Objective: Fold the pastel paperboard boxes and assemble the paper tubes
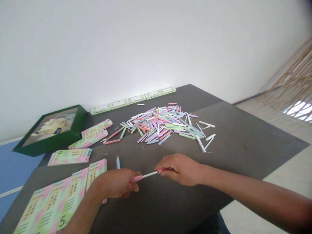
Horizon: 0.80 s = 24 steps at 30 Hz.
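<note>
Above the near part of the dark table, a pink pen is in two parts, joined by a thin white refill [150, 174]. My left hand [118, 183] is closed on one pink pen part [136, 178]. Its mate, another pink pen part [162, 170], is pinched in the fingers of my right hand [180, 169]; the palm partly hides it. Just beyond my left hand lies a light blue pen [118, 162]. Farther off is a loose pile of pastel pen parts [158, 125] and white refills.
Printed pink-and-green boxes [51, 208] lie at the left, partly behind my left forearm. A green open box [48, 143] with plastic packets stands at the back left. Several flat boxes [137, 98] line the wall. The table's edge [287, 156] runs along the right.
</note>
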Each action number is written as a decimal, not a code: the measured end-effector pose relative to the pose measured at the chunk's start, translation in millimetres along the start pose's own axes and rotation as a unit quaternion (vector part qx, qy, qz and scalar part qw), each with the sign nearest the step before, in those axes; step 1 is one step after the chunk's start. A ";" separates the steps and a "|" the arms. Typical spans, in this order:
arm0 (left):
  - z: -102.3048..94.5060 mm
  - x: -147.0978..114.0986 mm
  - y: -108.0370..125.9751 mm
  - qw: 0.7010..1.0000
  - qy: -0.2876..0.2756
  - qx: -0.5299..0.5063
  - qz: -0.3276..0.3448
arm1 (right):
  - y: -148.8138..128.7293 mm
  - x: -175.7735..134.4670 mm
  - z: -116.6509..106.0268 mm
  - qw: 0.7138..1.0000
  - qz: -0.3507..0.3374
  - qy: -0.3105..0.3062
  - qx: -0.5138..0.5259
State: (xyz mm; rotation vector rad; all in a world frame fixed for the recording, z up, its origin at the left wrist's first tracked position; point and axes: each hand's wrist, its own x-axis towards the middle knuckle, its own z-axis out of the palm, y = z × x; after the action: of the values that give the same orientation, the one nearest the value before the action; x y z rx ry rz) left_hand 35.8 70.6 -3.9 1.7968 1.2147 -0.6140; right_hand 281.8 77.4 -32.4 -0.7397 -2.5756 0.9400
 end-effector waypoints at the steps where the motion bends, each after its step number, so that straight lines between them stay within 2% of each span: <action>1: 0.3 0.4 -0.4 1.000 0.001 0.002 0.001 | -0.7 0.3 -0.5 1.000 0.002 -0.002 -0.005; 11: 8.6 8.6 -9.3 1.000 0.006 -0.002 0.001 | -9.8 1.8 -5.7 0.996 0.010 -0.027 -0.080; 18: 8.8 4.4 -2.3 1.000 0.012 -0.003 -0.009 | -21.8 7.7 2.1 0.987 0.062 -0.028 -0.145; 24: 9.2 3.2 -0.7 1.000 0.020 0.002 -0.021 | -30.7 17.1 6.7 0.983 0.054 -0.029 -0.172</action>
State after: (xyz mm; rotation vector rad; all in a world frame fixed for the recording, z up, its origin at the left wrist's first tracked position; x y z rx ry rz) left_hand 37.1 64.3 -11.4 1.7992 1.2823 -0.6076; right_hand 253.6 63.6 -15.2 -0.9621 -2.8113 0.5532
